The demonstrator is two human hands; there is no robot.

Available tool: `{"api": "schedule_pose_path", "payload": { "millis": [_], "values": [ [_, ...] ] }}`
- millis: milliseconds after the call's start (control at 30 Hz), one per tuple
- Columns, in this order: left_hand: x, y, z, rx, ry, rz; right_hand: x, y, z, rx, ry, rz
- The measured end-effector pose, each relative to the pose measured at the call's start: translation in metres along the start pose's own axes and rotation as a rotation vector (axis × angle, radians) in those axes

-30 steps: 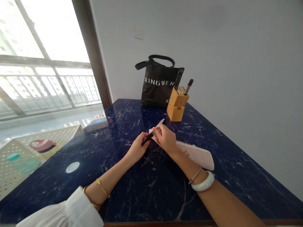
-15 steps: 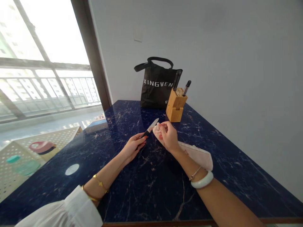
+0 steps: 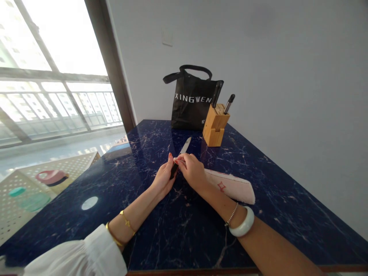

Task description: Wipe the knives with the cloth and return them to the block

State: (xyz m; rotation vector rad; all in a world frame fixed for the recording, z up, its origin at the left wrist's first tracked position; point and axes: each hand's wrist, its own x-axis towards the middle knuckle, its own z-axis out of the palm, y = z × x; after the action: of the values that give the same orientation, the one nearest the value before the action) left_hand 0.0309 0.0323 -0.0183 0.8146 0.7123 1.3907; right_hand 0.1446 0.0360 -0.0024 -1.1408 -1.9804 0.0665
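My left hand (image 3: pixel 163 179) is closed round the black handle of a small knife (image 3: pixel 184 147), whose blade points away toward the knife block. My right hand (image 3: pixel 192 170) pinches a pale pink cloth (image 3: pixel 232 186) against the knife near where blade meets handle. The rest of the cloth trails to the right on the dark blue marble table (image 3: pixel 161 230). A wooden knife block (image 3: pixel 215 125) with two black-handled knives stands beyond the hands.
A black tote bag (image 3: pixel 193 100) with white lettering stands behind the block against the grey wall. A window runs along the left. A perforated surface (image 3: pixel 25 191) with red and teal items lies lower left, past the table's edge.
My right hand, which had lifted off the blade with the cloth half a second ago, has come back down onto the knife near the handle. The knife now points more steeply away.
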Motion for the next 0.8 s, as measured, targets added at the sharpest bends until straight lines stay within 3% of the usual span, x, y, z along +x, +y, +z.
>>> {"api": "schedule_pose_path", "payload": {
  "millis": [133, 267, 367, 600, 800],
  "values": [
    [0.001, -0.001, 0.003, -0.03, -0.023, -0.002, 0.003, 0.004, 0.003, -0.032, 0.023, 0.087],
    [0.005, 0.006, -0.001, -0.107, 0.058, -0.091, -0.002, -0.003, 0.006, 0.06, -0.113, -0.065],
    [0.008, 0.013, -0.007, -0.165, 0.012, -0.176, -0.005, -0.008, 0.007, 0.062, -0.169, -0.157],
    [0.009, 0.011, -0.004, -0.224, -0.089, -0.121, -0.001, 0.004, 0.004, 0.008, -0.071, -0.021],
    [0.012, 0.016, -0.011, -0.226, -0.092, -0.154, -0.005, 0.0, 0.009, 0.043, -0.193, -0.218]
  ]
}}
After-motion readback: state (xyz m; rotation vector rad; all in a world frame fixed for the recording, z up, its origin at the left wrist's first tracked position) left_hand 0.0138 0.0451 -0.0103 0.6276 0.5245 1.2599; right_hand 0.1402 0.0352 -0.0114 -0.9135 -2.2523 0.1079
